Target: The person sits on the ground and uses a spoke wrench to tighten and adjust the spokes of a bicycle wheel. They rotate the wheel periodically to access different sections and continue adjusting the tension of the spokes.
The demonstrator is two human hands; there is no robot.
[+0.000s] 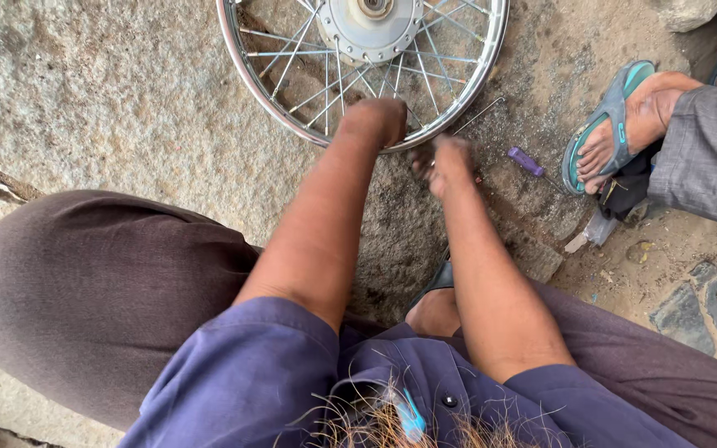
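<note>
A spoked metal wheel (246, 70) with a silver hub (371, 29) lies flat on the stone ground at the top of the head view. My left hand (379, 120) rests curled on the near edge of the rim, fingers bent under and hidden. My right hand (446, 162) is just to the right of it, below the rim, closed around something small and dark that I cannot make out. Both forearms reach out from blue shirt sleeves.
A purple-handled screwdriver (527, 161) lies on the ground right of my right hand. A loose spoke (479, 114) lies beside the rim. Another person's foot in a teal sandal (612, 124) and grey trouser leg (707, 153) are at the right.
</note>
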